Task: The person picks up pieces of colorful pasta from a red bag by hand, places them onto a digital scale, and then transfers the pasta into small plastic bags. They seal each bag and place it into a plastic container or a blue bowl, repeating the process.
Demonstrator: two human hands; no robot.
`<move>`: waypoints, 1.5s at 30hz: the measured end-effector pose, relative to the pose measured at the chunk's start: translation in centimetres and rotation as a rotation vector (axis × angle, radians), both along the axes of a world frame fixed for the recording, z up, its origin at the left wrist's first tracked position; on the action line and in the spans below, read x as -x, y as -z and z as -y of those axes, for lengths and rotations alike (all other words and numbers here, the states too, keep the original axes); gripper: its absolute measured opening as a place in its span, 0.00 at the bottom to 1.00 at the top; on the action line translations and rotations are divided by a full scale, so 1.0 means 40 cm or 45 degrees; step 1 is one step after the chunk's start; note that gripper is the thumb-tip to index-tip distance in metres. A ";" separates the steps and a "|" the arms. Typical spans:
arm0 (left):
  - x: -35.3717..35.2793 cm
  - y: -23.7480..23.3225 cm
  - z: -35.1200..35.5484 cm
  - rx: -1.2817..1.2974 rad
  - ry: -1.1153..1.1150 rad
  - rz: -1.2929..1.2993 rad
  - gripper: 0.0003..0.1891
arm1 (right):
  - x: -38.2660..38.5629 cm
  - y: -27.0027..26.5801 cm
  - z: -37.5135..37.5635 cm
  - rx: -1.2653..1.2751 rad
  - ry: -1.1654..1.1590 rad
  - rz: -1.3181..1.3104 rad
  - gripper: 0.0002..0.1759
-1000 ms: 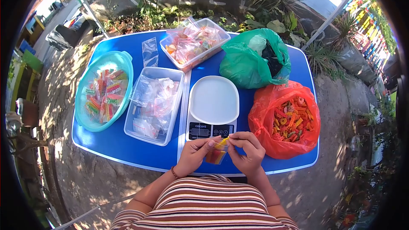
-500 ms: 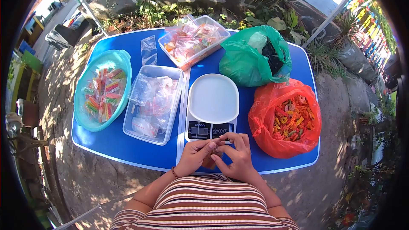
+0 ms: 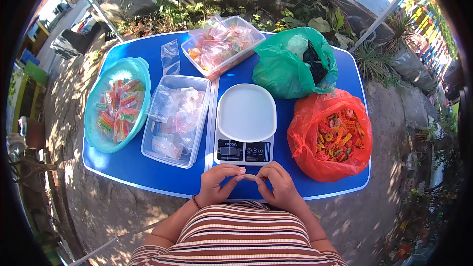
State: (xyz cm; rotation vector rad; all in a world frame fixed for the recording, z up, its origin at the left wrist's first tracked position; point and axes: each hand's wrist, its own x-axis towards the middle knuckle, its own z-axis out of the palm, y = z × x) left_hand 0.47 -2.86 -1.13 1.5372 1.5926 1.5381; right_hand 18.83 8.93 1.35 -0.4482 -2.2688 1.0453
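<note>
Just in front of the scale, my left hand (image 3: 219, 183) and my right hand (image 3: 277, 183) pinch the two ends of a small plastic bag (image 3: 250, 177). It is seen nearly edge-on as a narrow strip, so its contents are hidden. Both thumbs and forefingers are closed on it. Right beyond my fingers stands a white kitchen scale (image 3: 244, 151) with a white tray (image 3: 246, 112) on top; the digits on its display are too faint to read. To the right, a red plastic bag (image 3: 301, 140) lies open around orange and yellow crinkled snacks (image 3: 340, 135).
On the blue table (image 3: 123, 170), a teal basin (image 3: 92, 118) holds packed snack bags. Beside it, a clear tub (image 3: 148, 152) contains plastic bags. A second tub (image 3: 231, 69) of filled bags, a flat plastic bag (image 3: 170, 57) and a green bag (image 3: 278, 69) sit farther back.
My hands have moved slightly down from the scale's edge and a little apart. The small bag, its orange contents showing below my fingers before, is now stretched edge-on between them.
</note>
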 end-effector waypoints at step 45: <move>0.067 -0.048 0.002 -0.174 -0.105 -0.159 0.17 | 0.083 -0.072 -0.012 -0.111 -0.094 -0.150 0.19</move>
